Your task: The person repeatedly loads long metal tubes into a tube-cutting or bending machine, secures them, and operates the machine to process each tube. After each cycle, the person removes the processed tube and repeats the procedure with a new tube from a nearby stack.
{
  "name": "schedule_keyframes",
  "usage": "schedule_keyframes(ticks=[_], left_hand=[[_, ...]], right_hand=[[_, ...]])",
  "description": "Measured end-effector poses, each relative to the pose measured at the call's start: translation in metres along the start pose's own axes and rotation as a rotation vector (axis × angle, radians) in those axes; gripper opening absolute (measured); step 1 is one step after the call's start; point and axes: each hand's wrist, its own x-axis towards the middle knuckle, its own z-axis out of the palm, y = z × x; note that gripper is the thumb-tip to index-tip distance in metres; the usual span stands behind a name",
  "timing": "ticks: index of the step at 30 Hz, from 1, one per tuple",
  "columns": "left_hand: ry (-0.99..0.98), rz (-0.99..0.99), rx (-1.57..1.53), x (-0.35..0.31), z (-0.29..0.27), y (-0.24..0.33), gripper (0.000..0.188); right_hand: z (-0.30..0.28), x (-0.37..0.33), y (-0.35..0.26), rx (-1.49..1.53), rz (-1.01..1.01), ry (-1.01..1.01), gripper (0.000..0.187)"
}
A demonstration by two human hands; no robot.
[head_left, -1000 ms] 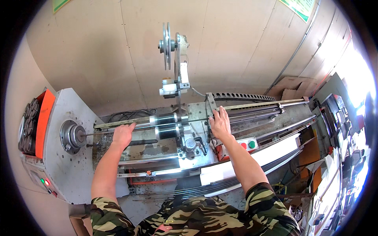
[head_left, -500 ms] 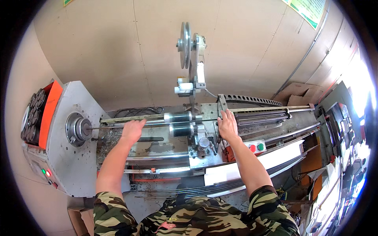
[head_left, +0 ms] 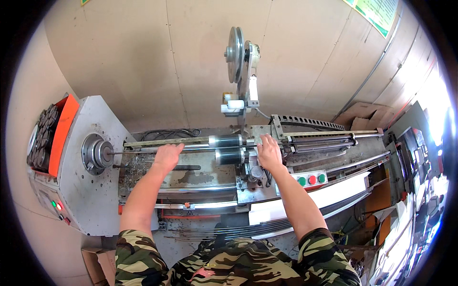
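A thin metal rod (head_left: pixel 129 153) runs from the round chuck (head_left: pixel 102 154) at left toward the two dark, shiny rollers (head_left: pixel 228 156) on the carriage. My left hand (head_left: pixel 167 158) is closed round the rod, left of the rollers, its fingertips partly hidden. Just right of the rollers, my right hand (head_left: pixel 270 153) reaches over the carriage (head_left: pixel 248 193) with bent fingers drawn together in line with the rod. What they hold is hidden.
A pulley wheel (head_left: pixel 234 55) stands on an upright arm behind the rollers. A button box (head_left: pixel 312 179) sits right of the carriage. Long thin rods (head_left: pixel 205 233) lie along the near side. At left, an orange bin (head_left: pixel 67 136) of dark pieces tops the grey machine housing (head_left: pixel 109 205).
The carriage, with its rollers and pulley arm, has shifted right along the bed. My right hand has moved left, its fingers more bent, uncovering another green button. My left hand is slightly farther right.
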Motion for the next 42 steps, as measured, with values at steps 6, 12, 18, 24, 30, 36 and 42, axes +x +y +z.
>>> schedule_keyframes(ticks=[6, 12, 18, 24, 30, 36, 42], left_hand=[[-0.025, 0.004, 0.009, 0.002, -0.001, 0.006, 0.025], [-0.001, 0.023, -0.012, 0.008, 0.004, 0.013, 0.024], [0.008, 0.064, -0.025, 0.017, 0.008, 0.025, 0.029], [-0.02, 0.095, -0.007, 0.026, 0.005, 0.04, 0.032], [-0.002, 0.135, -0.048, 0.034, 0.002, 0.058, 0.033], [-0.029, 0.123, -0.048, 0.04, 0.003, 0.074, 0.032], [-0.106, 0.089, -0.014, 0.049, -0.001, 0.088, 0.032]], right_hand=[[0.008, 0.0, -0.02, 0.068, -0.019, 0.044, 0.038], [0.007, -0.004, -0.021, 0.011, -0.009, 0.068, 0.037], [0.005, -0.005, -0.012, -0.016, 0.012, 0.088, 0.035], [-0.004, -0.004, -0.007, -0.026, 0.013, 0.118, 0.033], [-0.008, -0.003, 0.002, -0.075, 0.044, 0.086, 0.032], [-0.013, -0.004, 0.01, -0.068, 0.07, 0.061, 0.033], [-0.019, -0.004, 0.013, -0.061, 0.08, 0.032, 0.033]])
